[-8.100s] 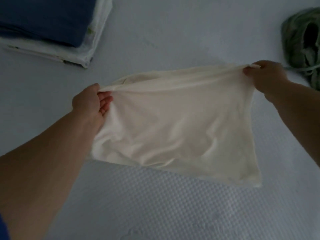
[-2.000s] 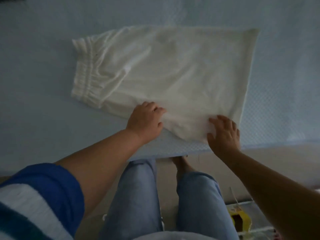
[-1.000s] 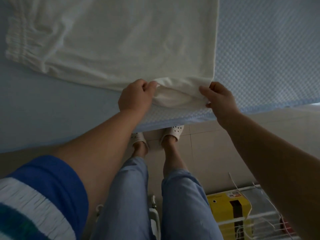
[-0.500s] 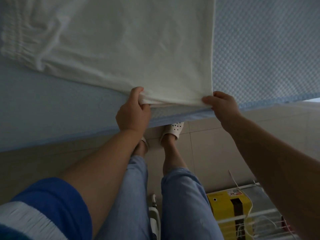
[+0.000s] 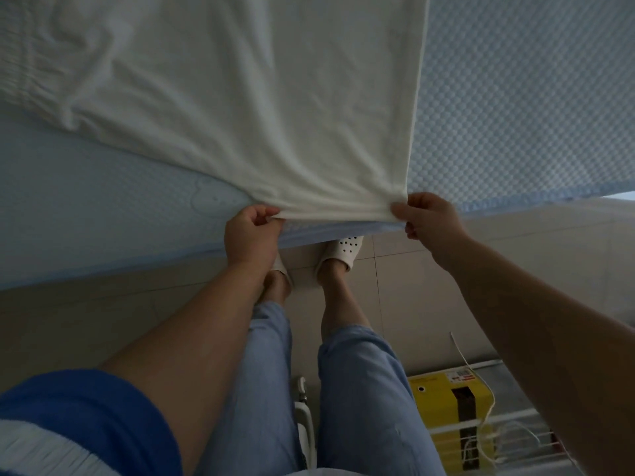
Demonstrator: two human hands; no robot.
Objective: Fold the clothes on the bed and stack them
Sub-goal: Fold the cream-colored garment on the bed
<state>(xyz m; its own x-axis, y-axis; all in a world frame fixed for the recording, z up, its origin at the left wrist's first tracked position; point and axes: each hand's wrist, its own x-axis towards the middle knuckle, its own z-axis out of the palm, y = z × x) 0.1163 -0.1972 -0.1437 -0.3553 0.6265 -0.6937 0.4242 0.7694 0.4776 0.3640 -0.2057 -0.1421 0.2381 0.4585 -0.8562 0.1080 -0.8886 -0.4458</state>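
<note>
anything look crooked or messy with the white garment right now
Yes: the white garment lies askew across the bed, wrinkled near its elastic waistband. The left hand and right hand pinch its near edge.

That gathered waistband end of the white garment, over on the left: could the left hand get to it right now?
Probably yes, but not at once: the left hand is pinching the white garment at its near hem. Nothing lies between it and the waistband.

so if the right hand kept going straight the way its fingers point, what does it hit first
Probably the left hand: the right hand points leftward along the pinched hem of the cream cotton garment, though depth is unclear.
</note>
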